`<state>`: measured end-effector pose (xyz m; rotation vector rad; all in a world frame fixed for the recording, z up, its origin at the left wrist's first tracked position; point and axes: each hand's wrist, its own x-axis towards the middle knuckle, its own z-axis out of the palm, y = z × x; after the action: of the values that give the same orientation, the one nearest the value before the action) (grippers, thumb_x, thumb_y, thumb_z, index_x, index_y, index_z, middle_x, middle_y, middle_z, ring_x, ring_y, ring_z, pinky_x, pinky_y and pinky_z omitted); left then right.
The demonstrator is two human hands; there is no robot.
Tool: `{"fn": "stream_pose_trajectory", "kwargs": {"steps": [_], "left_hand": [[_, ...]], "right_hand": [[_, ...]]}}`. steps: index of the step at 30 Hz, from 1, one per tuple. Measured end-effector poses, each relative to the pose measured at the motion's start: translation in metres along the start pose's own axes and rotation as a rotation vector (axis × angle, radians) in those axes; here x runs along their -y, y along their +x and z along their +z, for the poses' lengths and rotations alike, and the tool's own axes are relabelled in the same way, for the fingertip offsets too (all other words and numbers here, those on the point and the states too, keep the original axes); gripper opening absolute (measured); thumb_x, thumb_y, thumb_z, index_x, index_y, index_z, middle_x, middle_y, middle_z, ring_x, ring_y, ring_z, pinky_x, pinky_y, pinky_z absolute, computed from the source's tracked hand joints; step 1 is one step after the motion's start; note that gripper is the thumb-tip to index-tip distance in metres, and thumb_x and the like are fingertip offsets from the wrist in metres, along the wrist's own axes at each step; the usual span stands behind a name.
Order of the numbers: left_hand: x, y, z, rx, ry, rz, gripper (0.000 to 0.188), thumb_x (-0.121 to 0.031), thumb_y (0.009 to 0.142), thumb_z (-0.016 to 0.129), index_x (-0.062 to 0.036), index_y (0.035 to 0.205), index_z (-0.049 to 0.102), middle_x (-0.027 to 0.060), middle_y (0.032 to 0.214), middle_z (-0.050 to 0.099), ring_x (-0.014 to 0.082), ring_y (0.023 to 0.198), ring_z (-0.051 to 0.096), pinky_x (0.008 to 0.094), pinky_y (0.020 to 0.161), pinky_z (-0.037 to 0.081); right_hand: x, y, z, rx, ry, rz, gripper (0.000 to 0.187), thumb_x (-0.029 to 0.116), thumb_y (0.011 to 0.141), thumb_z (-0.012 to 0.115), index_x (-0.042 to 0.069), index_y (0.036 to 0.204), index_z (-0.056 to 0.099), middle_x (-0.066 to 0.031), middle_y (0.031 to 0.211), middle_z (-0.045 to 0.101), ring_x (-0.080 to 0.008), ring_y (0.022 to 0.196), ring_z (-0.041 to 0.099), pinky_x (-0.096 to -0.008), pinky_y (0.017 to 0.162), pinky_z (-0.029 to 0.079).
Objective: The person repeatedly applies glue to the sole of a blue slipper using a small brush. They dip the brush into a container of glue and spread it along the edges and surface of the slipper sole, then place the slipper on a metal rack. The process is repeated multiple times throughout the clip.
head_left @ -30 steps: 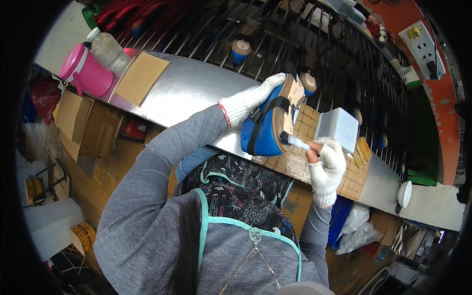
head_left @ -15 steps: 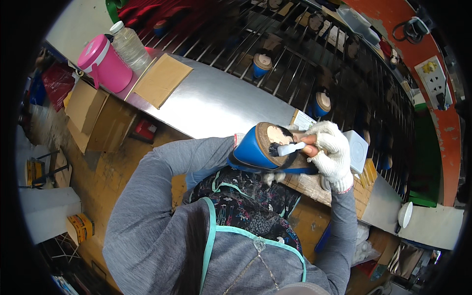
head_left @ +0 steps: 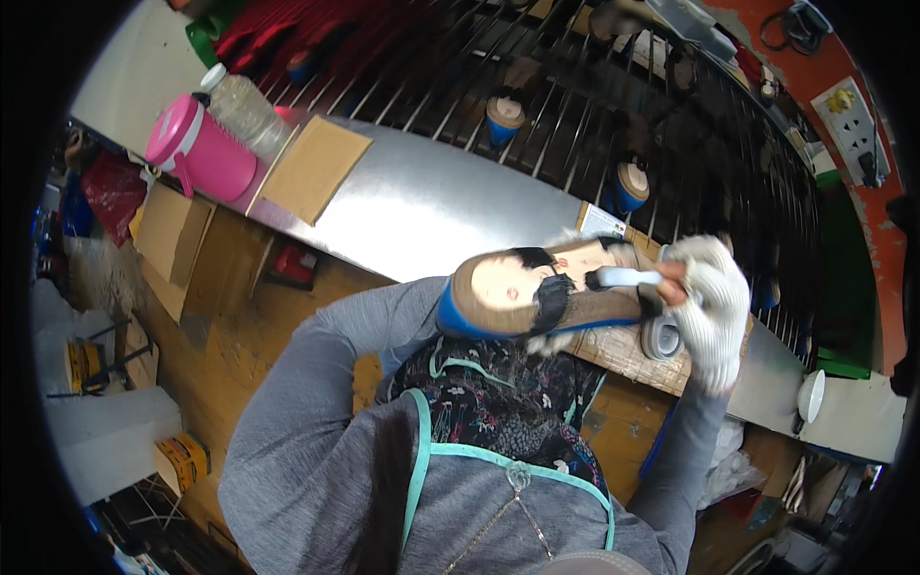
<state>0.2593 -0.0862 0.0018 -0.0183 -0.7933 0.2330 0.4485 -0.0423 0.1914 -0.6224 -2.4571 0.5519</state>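
Note:
A blue shoe last [head_left: 448, 311] lies bottom-up in front of my body, with a tan insole and black straps folded over its edges. My left hand [head_left: 553, 343] is mostly hidden beneath it. White glove shows along both sides of the last, wrapped round it. At the right, my right hand [head_left: 714, 311], in a white glove with bare fingertips, pinches a small brush [head_left: 628, 277] with a pale handle. The dark bristle end touches or hovers just over the insole near a strap; I cannot tell which.
Beyond the metal bench [head_left: 383, 211], a barred rack carries several blue lasts [head_left: 629, 187]. A small pot [head_left: 661, 337] stands beside my right hand. At the left are a pink jug [head_left: 206, 149], a clear bottle [head_left: 244, 115] and cardboard [head_left: 316, 168]. A white bowl [head_left: 811, 396] sits at right.
The last has turned so its bottom faces up more fully. My right hand and the brush have moved right along it, and the small pot now shows.

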Motion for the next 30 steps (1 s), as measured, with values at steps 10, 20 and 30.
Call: {"fn": "stream_pose_trajectory", "kwargs": {"steps": [10, 20, 30], "left_hand": [[-0.041, -0.049, 0.064, -0.767, 1.255, 0.785, 0.081, -0.058, 0.092, 0.063, 0.0005, 0.142, 0.039, 0.0215, 0.132, 0.058, 0.0296, 0.114, 0.063, 0.0416, 0.095, 0.055], [-0.008, -0.061, 0.072, -0.917, 0.959, 0.865, 0.083, -0.065, 0.092, 0.059, -0.0038, 0.146, 0.045, 0.0136, 0.131, 0.064, 0.0239, 0.113, 0.066, 0.0400, 0.099, 0.055], [-0.035, -0.112, 0.139, -0.362, 0.697, 1.185, 0.065, -0.053, 0.092, 0.061, -0.0001, 0.130, 0.055, 0.0182, 0.119, 0.065, 0.0394, 0.103, 0.066, 0.0656, 0.101, 0.045]], "right_hand": [[0.014, -0.030, 0.066, -0.289, -0.326, 0.010, 0.011, 0.013, 0.076, 0.079, 0.015, 0.079, 0.070, -0.0007, 0.091, 0.065, -0.0192, 0.082, 0.058, -0.0346, 0.073, 0.038], [-0.018, 0.027, 0.068, -0.409, -0.336, 0.056, 0.010, 0.011, 0.076, 0.074, 0.011, 0.085, 0.070, -0.0042, 0.092, 0.065, -0.0222, 0.081, 0.062, -0.0370, 0.070, 0.039], [-0.050, 0.023, 0.123, -0.371, 1.172, 0.705, 0.032, 0.027, 0.096, 0.069, -0.002, 0.109, 0.064, -0.0043, 0.087, 0.062, -0.0093, 0.071, 0.054, -0.0249, 0.064, 0.045]]}}
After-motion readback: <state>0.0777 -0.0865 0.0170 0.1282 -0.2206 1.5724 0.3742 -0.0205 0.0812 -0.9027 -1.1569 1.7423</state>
